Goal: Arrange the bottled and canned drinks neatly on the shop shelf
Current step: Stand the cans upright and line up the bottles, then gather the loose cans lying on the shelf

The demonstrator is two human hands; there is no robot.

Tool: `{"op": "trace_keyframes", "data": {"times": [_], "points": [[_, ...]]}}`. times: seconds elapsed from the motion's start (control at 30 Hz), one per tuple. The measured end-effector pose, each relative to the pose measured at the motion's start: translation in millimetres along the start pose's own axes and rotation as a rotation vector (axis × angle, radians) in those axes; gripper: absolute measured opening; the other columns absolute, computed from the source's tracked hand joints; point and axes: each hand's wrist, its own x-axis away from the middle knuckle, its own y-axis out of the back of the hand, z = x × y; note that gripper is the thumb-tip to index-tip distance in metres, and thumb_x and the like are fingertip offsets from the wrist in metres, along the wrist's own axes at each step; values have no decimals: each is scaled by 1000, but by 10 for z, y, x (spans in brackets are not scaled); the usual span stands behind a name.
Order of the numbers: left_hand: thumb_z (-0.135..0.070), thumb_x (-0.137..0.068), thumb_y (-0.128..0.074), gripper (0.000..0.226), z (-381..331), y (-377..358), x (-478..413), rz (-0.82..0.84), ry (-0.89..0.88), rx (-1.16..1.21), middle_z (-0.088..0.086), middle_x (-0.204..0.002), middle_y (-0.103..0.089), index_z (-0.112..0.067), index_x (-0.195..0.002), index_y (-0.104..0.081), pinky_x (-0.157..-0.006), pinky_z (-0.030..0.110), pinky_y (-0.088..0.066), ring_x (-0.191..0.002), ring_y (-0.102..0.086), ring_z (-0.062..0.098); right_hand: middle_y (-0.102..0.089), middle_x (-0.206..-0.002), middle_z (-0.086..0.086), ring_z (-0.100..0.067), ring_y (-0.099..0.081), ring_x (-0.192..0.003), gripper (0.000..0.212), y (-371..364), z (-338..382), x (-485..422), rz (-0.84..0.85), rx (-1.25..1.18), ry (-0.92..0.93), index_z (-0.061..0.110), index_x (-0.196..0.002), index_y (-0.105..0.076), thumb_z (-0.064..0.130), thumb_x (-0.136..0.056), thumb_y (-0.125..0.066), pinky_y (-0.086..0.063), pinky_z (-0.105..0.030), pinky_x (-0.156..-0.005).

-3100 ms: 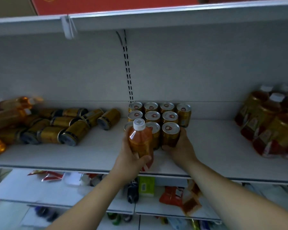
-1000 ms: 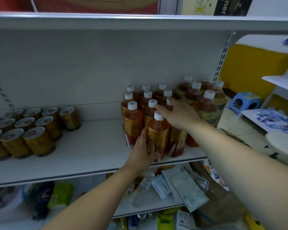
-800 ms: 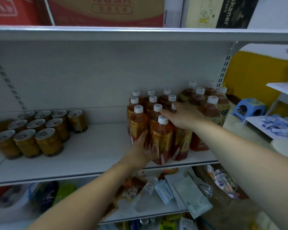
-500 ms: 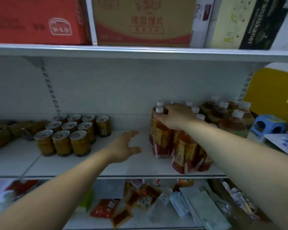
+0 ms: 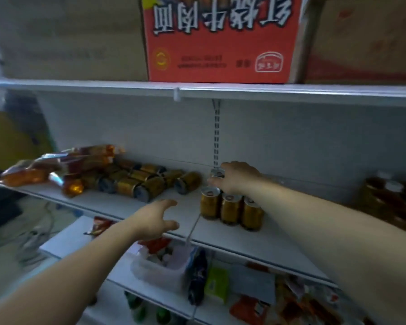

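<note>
A block of upright gold cans stands on the white shelf at the centre. My right hand rests on top of the cans in the back rows, palm down with fingers spread. My left hand hovers open above the shelf's front edge, left of the cans, holding nothing. Further left, several gold cans lie on their sides in a heap. Beyond them lie orange tea bottles, also tipped over. Upright tea bottles stand blurred at the far right.
A red cardboard box and brown boxes sit on the shelf above. The lower shelf holds a clear plastic tub, snack packets and a green pack. A bare strip of shelf separates the lying cans from the upright ones.
The view swung left from the bottles to the cans. My left hand released the bottle it set in the row and is open. My right hand moved from the bottle tops onto the upright cans.
</note>
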Motion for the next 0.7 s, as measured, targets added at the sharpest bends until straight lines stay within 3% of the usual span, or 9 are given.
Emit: {"op": "trace_keyframes", "data": {"times": [0.07,0.2,0.3,0.47,0.7], "points": [[-49,-81,-63,75,385,137,83,-11,59,6,2,-151,-34,-29,-145,-30,-100,29,-33,-131,-39,20,-51,-135,-6,-27,-53,-110,74,-135,397,-180,26,19,46,21,-135,-44,74,-84,-40,-45,-35,-75],[-45,-81,-66,75,985,339,163,-7,159,68,2,-149,-34,-29,-145,-31,-100,30,-40,-123,-49,19,-43,-146,-8,-31,-45,-127,77,-383,1018,-514,71,33,99,20,-143,-38,71,-86,-41,-43,-41,-97],[-42,-82,-67,73,1323,457,105,-41,215,91,2,-149,-36,-27,-144,-31,-103,37,-42,-123,-49,19,-45,-144,-9,-31,-46,-127,74,-583,1365,-807,81,55,111,20,-141,-41,69,-86,-44,-42,-40,-98],[-38,-86,-63,70,1729,578,-237,-57,253,76,5,-150,-33,-23,-146,-29,-102,35,-42,-123,-50,21,-40,-146,-13,-34,-41,-130,77,-1020,1711,-1388,101,81,124,18,-143,-38,70,-85,-43,-36,-41,-101],[-39,-86,-63,72,2126,576,-1124,-57,135,-114,1,-154,-23,-27,-147,-26,-108,36,-31,-137,-31,23,8,-159,-14,-41,-26,-138,82,-1796,1797,-1961,212,-162,14,35,-152,-4,72,-86,-36,-35,-48,-103]]}}
